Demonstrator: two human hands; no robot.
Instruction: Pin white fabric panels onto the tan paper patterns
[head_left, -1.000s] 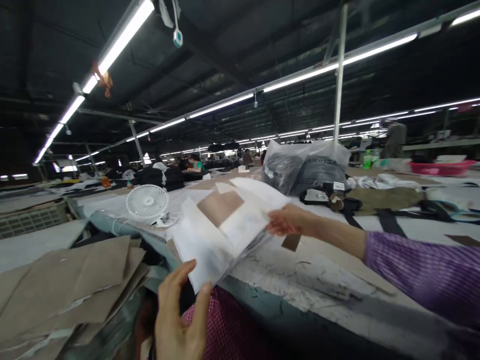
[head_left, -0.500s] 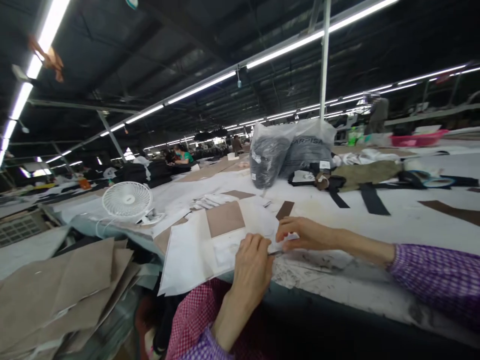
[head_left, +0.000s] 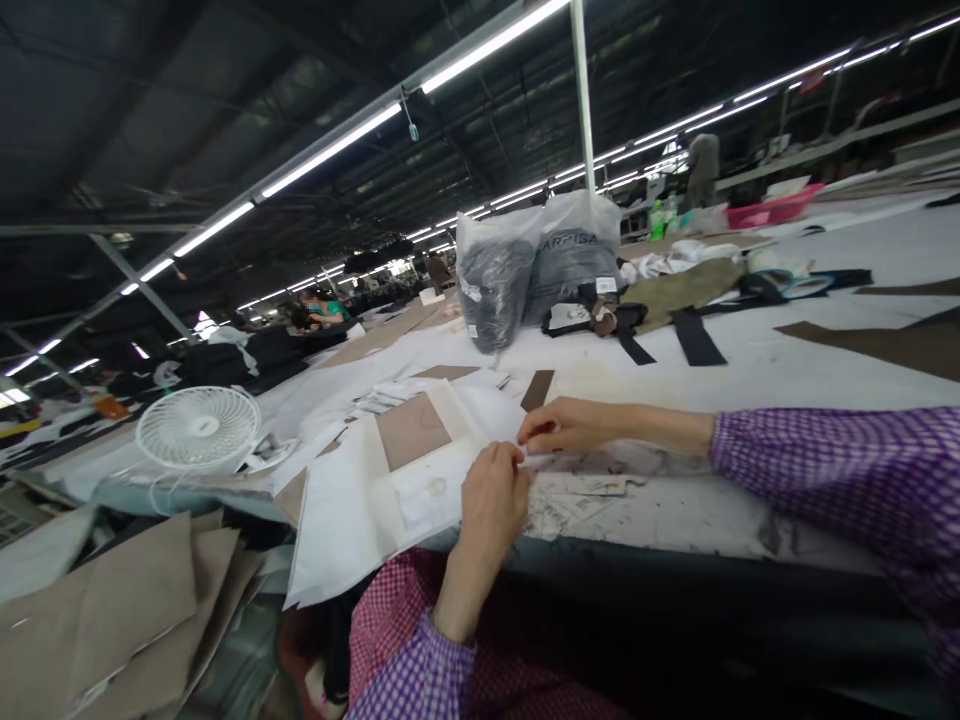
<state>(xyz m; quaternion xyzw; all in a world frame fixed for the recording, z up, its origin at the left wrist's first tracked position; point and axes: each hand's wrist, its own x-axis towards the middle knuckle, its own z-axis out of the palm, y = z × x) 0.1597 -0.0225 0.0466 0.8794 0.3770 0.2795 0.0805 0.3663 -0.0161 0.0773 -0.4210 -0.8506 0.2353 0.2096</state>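
My left hand is closed with curled fingers at the table's front edge, by the right side of a white sheet. A brown square piece lies on that sheet, with a thin dark thread across it. My right hand comes in from the right, its thumb and fingers pinched together beside the left fingertips. What either hand holds is too small or hidden between the fingers. Just beyond my right hand lies a small brown strip.
A white fan stands at the left, above a stack of brown panels. Plastic-wrapped dark bundles stand farther back. Black strips, olive cloth and a pink basket lie to the right. People are in the background.
My right hand's fingers have closed from a spread pose and now meet the left fingertips. A small dark item by my left fingers no longer shows. The view has shifted right and down.
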